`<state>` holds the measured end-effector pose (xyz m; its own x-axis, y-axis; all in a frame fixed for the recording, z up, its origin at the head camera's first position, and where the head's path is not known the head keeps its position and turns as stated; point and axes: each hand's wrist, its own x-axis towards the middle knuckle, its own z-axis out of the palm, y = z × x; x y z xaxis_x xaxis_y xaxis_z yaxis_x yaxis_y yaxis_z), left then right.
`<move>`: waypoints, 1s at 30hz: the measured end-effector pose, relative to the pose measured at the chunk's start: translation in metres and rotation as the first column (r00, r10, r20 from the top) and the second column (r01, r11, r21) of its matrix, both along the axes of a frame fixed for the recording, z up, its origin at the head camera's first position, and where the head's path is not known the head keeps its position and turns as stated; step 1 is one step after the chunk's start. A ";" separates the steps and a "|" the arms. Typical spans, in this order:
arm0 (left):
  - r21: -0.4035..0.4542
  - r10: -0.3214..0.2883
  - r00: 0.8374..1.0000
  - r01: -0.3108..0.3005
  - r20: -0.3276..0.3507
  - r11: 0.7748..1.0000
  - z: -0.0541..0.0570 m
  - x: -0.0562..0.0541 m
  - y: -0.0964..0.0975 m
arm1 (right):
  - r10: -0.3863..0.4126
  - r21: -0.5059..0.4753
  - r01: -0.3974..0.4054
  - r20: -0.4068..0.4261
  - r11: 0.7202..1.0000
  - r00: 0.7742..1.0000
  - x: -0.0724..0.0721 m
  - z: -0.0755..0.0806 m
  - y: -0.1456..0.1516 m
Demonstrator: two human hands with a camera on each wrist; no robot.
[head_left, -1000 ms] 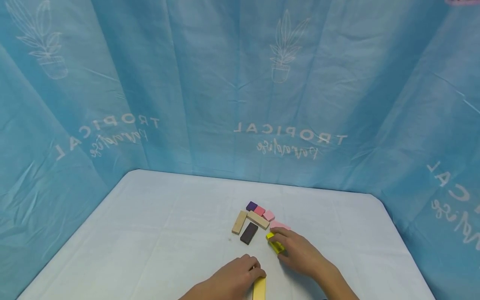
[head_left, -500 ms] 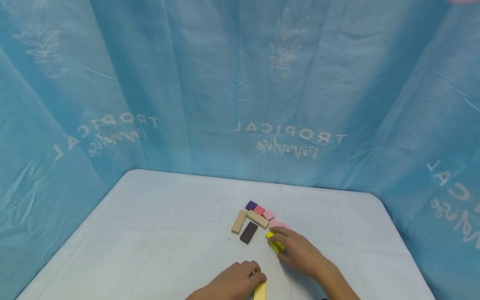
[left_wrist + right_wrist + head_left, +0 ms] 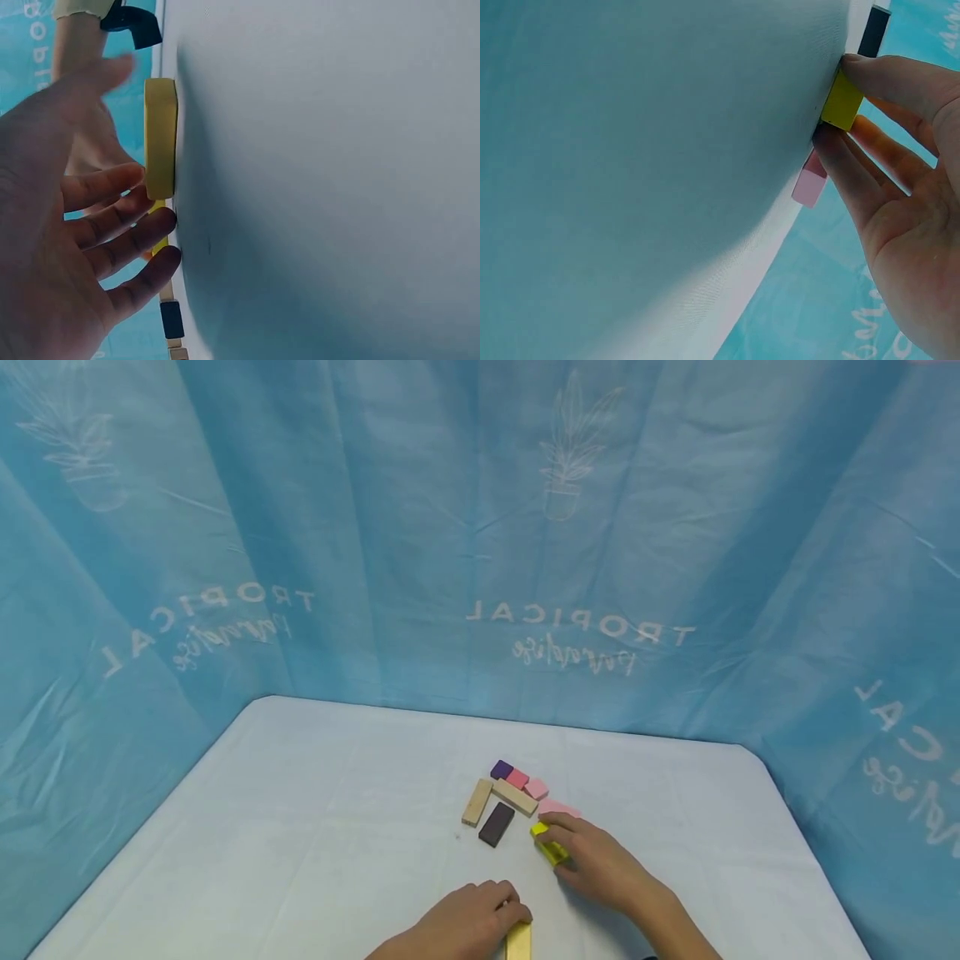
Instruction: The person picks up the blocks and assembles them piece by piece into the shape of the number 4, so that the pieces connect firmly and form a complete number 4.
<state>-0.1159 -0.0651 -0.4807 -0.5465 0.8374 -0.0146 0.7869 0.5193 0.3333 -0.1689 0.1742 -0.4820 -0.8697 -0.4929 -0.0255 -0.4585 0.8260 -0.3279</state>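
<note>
My left hand [image 3: 459,922] lies over the far end of a pale yellow block [image 3: 518,943] at the bottom of the head view. The left wrist view shows its fingers loosely extended, the index fingertip right at the block's side and the thumb apart from it. Farther right, my right hand [image 3: 603,864] pinches a bright yellow block [image 3: 552,852] between thumb and fingers; in the right wrist view this yellow block [image 3: 842,103] sits between the thumb and a fingertip, low at the table. The fingers hide part of it in the head view.
Just beyond the hands lie a dark brown block [image 3: 497,824], two natural wood blocks [image 3: 477,802], and small purple [image 3: 502,769], coral [image 3: 517,779] and pink blocks [image 3: 536,788]. A flat pink piece [image 3: 558,809] borders the right fingers. Blue curtains [image 3: 420,527] surround the white table [image 3: 337,793].
My left hand has drawn back slightly toward the person, at the pale yellow block's far end. My right hand keeps its pinch on the bright yellow block, in nearly the same place.
</note>
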 end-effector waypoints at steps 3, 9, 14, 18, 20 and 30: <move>0.008 0.043 0.999 -0.043 -0.006 0.999 0.005 0.000 0.001 | 0.005 -0.003 -0.005 -0.012 1.000 1.000 0.000 0.000 0.000; 0.017 0.177 0.983 -0.178 0.037 0.984 0.020 -0.007 0.006 | 0.015 -0.004 -0.015 -0.035 1.000 0.999 0.000 -0.001 0.000; 0.084 0.259 0.965 -0.262 0.046 0.961 0.028 -0.018 0.004 | 0.004 -0.012 -0.004 -0.016 1.000 1.000 0.001 0.000 -0.001; 0.137 0.318 0.946 -0.324 0.060 0.936 0.031 -0.026 0.000 | 0.005 -0.008 -0.005 -0.012 1.000 1.000 0.001 0.001 -0.002; 0.152 0.347 0.936 -0.351 0.055 0.924 0.032 -0.031 -0.001 | 0.004 -0.005 -0.005 -0.010 1.000 1.000 0.001 0.002 -0.003; 0.191 0.430 0.902 -0.414 -0.050 0.890 0.029 -0.056 0.002 | 0.001 0.015 -0.001 -0.007 1.000 1.000 0.002 0.003 -0.003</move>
